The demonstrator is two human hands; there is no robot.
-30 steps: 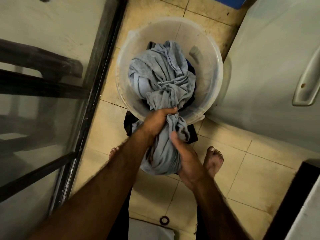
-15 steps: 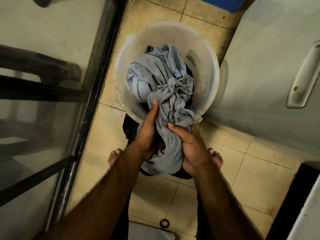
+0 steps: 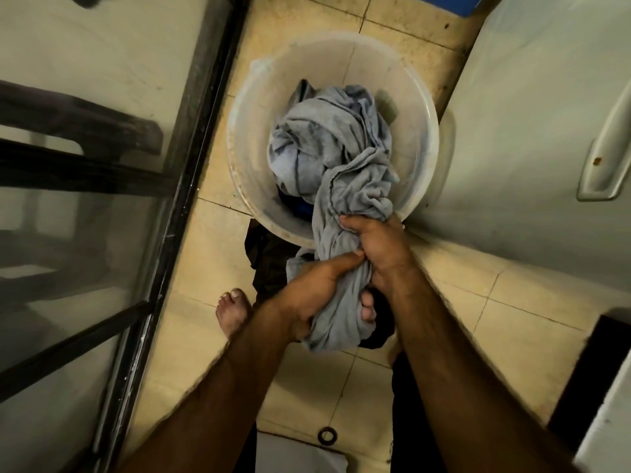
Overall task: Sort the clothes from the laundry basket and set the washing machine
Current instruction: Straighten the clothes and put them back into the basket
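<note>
home laundry corner: tiled floor [image 3: 478,295], plastic basket [image 3: 321,63] of clothes [image 3: 327,141], white handled appliance [image 3: 529,114], glass door [image 3: 85,240]

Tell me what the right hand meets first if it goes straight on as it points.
Most likely more of the grey cloth it grips: the right hand points up and left across the near rim of the white tub, into the pile. Whether it clears that rim is unclear from above.

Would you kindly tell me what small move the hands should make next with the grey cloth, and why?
Probably lift the grey cloth up and back, clear of the tub: the left hand and right hand both grip its gathered end outside the rim, while most of it lies bunched inside, over a blue garment.
</note>
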